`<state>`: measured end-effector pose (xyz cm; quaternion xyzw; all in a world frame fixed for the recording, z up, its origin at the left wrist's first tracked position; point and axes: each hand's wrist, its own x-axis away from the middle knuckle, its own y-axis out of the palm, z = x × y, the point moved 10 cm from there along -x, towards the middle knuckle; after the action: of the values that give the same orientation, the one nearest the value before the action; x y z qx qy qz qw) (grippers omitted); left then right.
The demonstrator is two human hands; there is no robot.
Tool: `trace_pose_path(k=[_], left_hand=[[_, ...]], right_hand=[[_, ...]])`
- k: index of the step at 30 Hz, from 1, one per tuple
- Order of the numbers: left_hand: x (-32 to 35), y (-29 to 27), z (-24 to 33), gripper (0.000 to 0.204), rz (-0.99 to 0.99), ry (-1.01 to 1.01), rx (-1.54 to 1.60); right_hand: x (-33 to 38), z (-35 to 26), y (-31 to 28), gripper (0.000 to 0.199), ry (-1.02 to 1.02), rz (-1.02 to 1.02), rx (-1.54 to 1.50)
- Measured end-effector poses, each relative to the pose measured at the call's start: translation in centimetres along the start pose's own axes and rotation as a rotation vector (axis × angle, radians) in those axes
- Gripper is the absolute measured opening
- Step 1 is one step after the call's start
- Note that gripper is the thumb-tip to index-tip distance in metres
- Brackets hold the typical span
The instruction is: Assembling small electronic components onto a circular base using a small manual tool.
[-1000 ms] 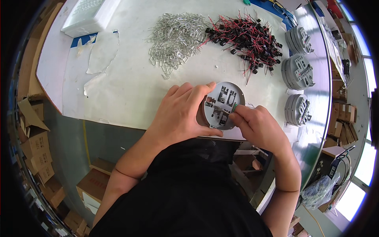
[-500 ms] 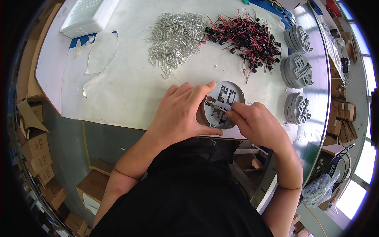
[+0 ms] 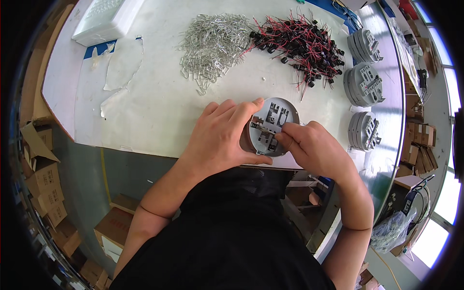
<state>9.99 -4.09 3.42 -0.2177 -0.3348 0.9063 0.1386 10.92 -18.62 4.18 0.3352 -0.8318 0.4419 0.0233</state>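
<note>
My left hand [image 3: 220,137] is closed around the rim of a round grey plastic housing [image 3: 288,107], tilted at the table's front edge, with its moulded slots and small metal parts facing up. The thumb lies along the near edge and the fingers along the far left side. Over the right part of the housing, my right hand [image 3: 311,147] pinches a thin metal piece [image 3: 265,129] between thumb and forefinger. This piece reaches leftward across the housing's inside. Its end in the fingers is hidden, and its exact kind cannot be made out.
Beyond my hands lie a heap of bent silver wire clips [image 3: 212,46] and a pile of black parts with red wires [image 3: 304,46]. Stacked grey round housings [image 3: 362,84] line the right side. A white foam box [image 3: 99,21] sits far left; cardboard boxes [image 3: 48,186] stand below.
My right hand has shifted very slightly up and left over the housing. The left hand keeps its hold, and the view has moved a little.
</note>
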Motion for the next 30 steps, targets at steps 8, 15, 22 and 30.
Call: trace_pose_path(k=[8, 15, 22, 30], left_hand=[[0.0, 0.3, 0.0, 0.107, -0.021, -0.012, -0.026], [0.1, -0.1, 0.1, 0.105, 0.011, 0.002, -0.027], [0.1, -0.2, 0.3, 0.101, 0.041, 0.027, -0.024], [0.1, -0.2, 0.4, 0.102, 0.025, 0.016, -0.015]], right_hand=[[0.0, -2.1, -0.4, 0.027, 0.099, -0.024, 0.208], [0.7, -3.1, -1.4, 0.029, 0.14, 0.019, 0.282], [0.3, -3.2, -1.1, 0.028, 0.141, 0.023, 0.283], [0.3, -2.0, -0.8, 0.029, 0.216, -0.045, 0.287]])
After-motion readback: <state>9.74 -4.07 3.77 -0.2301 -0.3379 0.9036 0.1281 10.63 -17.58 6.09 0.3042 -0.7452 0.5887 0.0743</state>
